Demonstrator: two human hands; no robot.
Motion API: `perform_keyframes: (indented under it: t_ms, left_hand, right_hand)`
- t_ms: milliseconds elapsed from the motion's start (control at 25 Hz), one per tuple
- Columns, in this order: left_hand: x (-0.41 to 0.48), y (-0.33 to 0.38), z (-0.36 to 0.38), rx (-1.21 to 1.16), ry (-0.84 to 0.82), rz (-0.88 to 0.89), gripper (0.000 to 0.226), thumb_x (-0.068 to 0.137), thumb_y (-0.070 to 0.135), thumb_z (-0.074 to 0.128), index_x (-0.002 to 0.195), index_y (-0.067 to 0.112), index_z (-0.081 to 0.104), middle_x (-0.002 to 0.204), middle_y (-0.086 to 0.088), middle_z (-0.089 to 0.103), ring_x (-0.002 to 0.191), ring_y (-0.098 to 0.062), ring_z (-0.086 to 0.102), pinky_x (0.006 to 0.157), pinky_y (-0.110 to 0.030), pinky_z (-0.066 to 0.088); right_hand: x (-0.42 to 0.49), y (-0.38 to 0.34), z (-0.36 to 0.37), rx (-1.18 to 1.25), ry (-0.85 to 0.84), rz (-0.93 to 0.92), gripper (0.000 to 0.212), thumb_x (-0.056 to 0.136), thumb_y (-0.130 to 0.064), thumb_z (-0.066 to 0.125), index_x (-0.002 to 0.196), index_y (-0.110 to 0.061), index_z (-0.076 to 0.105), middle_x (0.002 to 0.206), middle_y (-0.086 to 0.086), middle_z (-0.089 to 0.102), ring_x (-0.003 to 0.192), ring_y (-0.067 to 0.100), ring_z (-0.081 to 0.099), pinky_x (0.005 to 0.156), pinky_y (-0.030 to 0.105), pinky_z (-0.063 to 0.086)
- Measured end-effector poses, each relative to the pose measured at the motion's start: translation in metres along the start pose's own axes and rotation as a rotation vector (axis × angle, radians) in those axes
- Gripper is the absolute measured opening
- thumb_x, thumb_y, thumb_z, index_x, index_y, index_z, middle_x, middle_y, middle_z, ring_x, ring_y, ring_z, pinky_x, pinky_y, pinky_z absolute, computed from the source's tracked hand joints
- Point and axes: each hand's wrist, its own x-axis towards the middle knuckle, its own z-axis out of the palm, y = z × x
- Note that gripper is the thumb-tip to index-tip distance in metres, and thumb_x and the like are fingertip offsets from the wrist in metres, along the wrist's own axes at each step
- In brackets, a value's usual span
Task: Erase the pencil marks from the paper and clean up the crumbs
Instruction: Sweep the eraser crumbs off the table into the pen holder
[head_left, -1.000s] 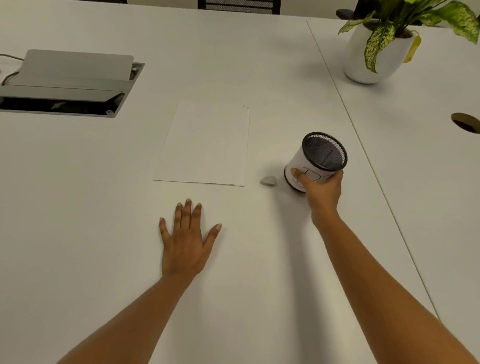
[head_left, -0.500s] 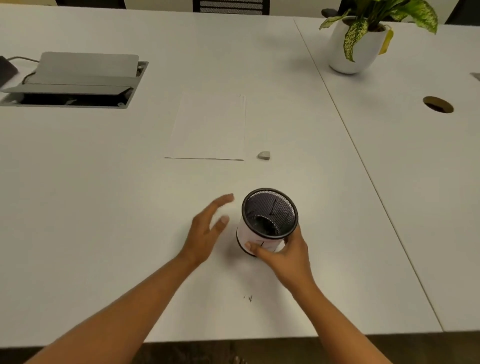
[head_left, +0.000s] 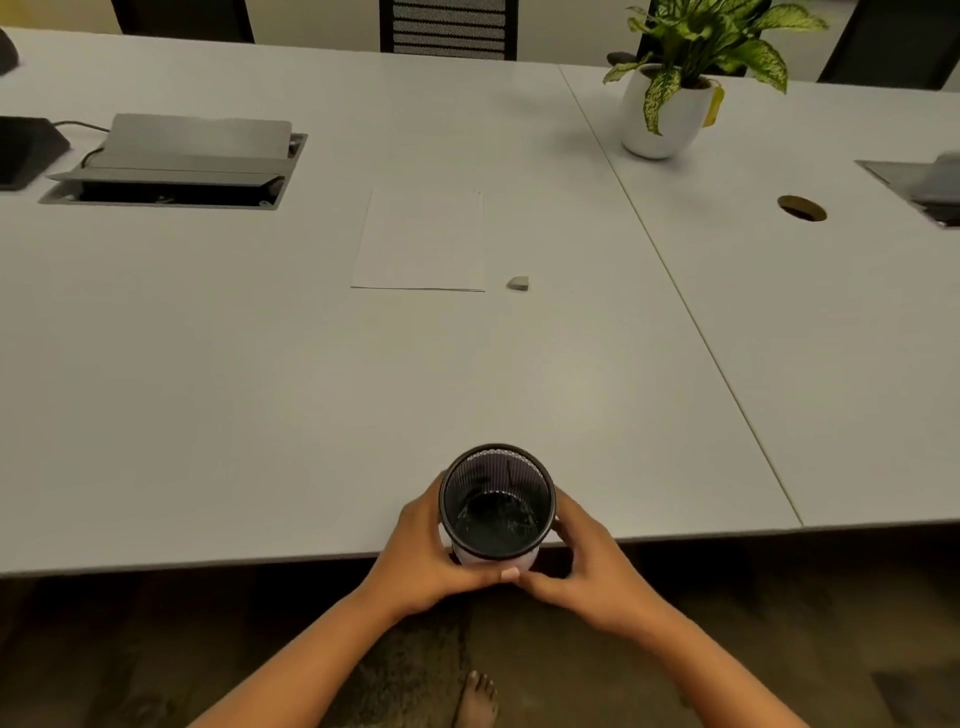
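Holds one round cup (head_left: 497, 501) at the near edge of the white table (head_left: 260, 389), well this side of everything else on it. Shows a black rim, black mesh walls inside, a dark bottom and a white outer face below the rim. Stands about upright, mouth toward the camera. Cannot tell whether the base rests on the tabletop or hangs just past the edge, nor whether any crumbs lie within.

Wraps the left hand (head_left: 426, 566) round the cup's left side and the right hand (head_left: 587, 561) round its right side, fingers curled against the wall and clamped on it, thumbs brought to the near face, tips touching or nearly so.

Counts one sheet of white paper (head_left: 421, 239), flat in mid-table, far from the cup; too pale to tell any pencil marks. Counts one small grey eraser (head_left: 518, 282), wedge-shaped, just right of the sheet's near right corner and apart from it.

Counts further: one potted plant (head_left: 657, 122) in a white pot at the far right, two cable boxes, one at left (head_left: 176, 161) with its flap raised and one at the right border (head_left: 930, 189), one round hole (head_left: 801, 208) in the tabletop, one bare foot (head_left: 475, 699) on the floor below.
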Motion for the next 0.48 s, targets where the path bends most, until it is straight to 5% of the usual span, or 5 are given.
perform_keyframes:
  t_ms: [120,200,360,480]
  left_hand:
    - [-0.027,-0.003,0.009,-0.009,-0.046,-0.011,0.081,0.045,0.045,0.087,0.116,0.035,0.051,0.116,0.029,0.057,0.11,0.005,0.054,0.09,-0.009,0.041]
    - [-0.04,-0.01,0.015,-0.013,-0.092,-0.018,0.081,0.047,0.04,0.089,0.118,0.034,0.051,0.117,0.027,0.058,0.111,0.004,0.053,0.093,-0.012,0.041]
    - [-0.054,-0.024,0.029,-0.017,-0.183,-0.076,0.085,0.05,0.036,0.09,0.123,0.035,0.047,0.121,0.029,0.054,0.115,0.006,0.049,0.096,-0.01,0.038]
    - [-0.056,-0.044,0.036,0.01,-0.236,-0.137,0.088,0.05,0.039,0.09,0.124,0.038,0.044,0.121,0.029,0.054,0.116,0.01,0.046,0.097,-0.01,0.036]
  right_hand:
    - [-0.013,0.018,-0.011,-0.006,-0.113,0.024,0.06,0.077,-0.013,0.063,0.124,-0.039,0.036,0.133,-0.017,0.044,0.124,-0.004,0.038,0.107,0.02,0.032]
    - [-0.009,0.028,-0.017,0.019,-0.028,0.072,0.048,0.08,-0.005,0.055,0.117,-0.034,0.046,0.128,-0.01,0.05,0.122,0.001,0.043,0.107,0.028,0.035]
    - [0.022,0.028,-0.022,0.038,0.183,0.151,0.029,0.089,-0.003,0.045,0.106,-0.023,0.058,0.113,-0.002,0.062,0.111,0.011,0.055,0.096,0.022,0.043]
    - [0.05,0.027,-0.016,-0.039,0.174,0.131,0.026,0.093,-0.012,0.043,0.115,-0.017,0.057,0.122,0.0,0.059,0.117,0.012,0.05,0.099,0.021,0.036]
